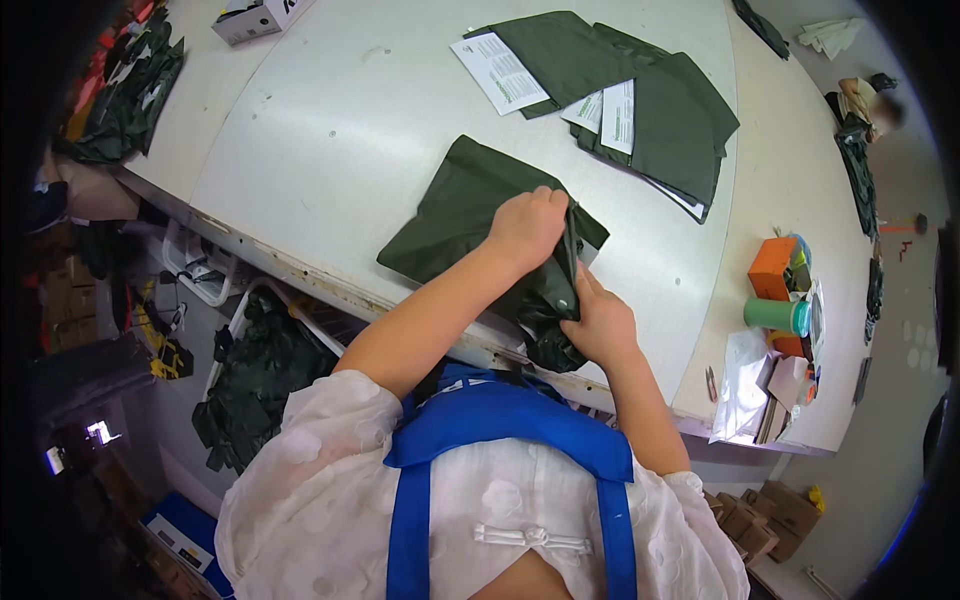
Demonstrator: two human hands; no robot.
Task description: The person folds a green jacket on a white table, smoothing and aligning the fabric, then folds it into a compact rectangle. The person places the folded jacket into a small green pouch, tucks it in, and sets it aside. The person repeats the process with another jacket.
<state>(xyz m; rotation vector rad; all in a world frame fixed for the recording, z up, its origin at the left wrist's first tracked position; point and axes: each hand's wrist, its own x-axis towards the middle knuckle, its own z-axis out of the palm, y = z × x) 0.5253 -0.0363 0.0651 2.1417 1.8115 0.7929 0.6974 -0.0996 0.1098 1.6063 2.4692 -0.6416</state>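
Two hands hold one dark green piece on one pale tabletop

On the table, the cloth is in the left hand and right hand, with the packs behind it to the right, the cup far right, and a box back left.
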